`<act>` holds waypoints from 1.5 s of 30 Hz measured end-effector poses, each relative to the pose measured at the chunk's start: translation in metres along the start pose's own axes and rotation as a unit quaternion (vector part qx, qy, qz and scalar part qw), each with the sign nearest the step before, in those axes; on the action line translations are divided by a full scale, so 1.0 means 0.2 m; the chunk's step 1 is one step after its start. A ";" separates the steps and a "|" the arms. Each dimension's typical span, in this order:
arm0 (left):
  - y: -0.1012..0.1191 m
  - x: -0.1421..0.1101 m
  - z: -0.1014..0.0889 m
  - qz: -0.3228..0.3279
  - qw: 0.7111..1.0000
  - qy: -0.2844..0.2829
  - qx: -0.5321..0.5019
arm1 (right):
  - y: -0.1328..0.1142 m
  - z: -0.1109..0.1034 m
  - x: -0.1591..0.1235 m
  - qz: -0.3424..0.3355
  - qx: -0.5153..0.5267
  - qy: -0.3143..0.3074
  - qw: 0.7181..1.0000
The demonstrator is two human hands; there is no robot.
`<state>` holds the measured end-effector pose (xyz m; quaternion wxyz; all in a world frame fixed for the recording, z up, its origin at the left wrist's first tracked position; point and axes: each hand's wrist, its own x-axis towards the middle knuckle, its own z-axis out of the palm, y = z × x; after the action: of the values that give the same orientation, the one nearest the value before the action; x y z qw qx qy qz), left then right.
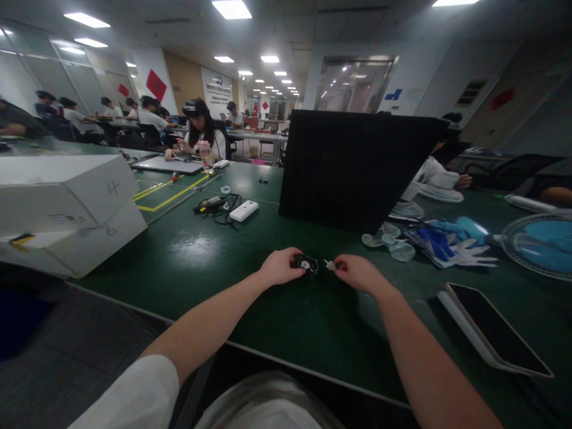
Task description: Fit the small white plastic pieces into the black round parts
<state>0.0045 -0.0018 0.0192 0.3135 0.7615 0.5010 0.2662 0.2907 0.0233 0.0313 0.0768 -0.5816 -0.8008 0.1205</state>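
My left hand (pixel 282 267) is closed on a small black housing (pixel 314 267) with a round white part, a gear or wheel by its look, set in it. To its right, my right hand (pixel 353 271) pinches a small pale piece (pixel 329 264) with a thin pin that points toward the housing. A narrow gap separates the two parts. Both are held just above the green table (pixel 277 316). The fingertips of my right hand partly cover the pale piece, so its full shape is hidden.
A large black box (pixel 348 170) stands upright ahead. White boxes (pixel 89 208) are stacked at left. A white power bank (pixel 244 211) lies beside cables (pixel 214 205). To the right are clear fan blades (pixel 392 239), gloves (pixel 440 243), a fan grille (pixel 543 244) and a phone (pixel 496 325).
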 end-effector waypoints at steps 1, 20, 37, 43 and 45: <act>0.00 0.00 0.00 0.001 1.000 0.003 0.005 | -0.01 0.00 0.00 0.004 0.005 0.011 1.000; -0.03 0.01 0.02 0.011 1.000 0.011 0.016 | -0.26 -0.03 -0.07 -0.070 0.204 0.266 0.939; -0.05 0.03 0.04 0.013 0.999 0.018 0.024 | -0.32 0.00 -0.08 -0.185 0.104 0.217 0.953; -0.04 0.02 0.03 0.011 1.000 0.010 0.019 | -0.32 0.02 -0.07 -0.147 0.120 0.172 0.967; -0.03 0.02 0.03 0.009 1.000 0.006 0.015 | -0.31 0.02 -0.06 -0.122 0.149 0.147 0.970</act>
<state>0.0060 0.0021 0.0104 0.2968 0.7689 0.5002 0.2656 0.2362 -0.0066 0.0454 0.2937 -0.4732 -0.8185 0.1412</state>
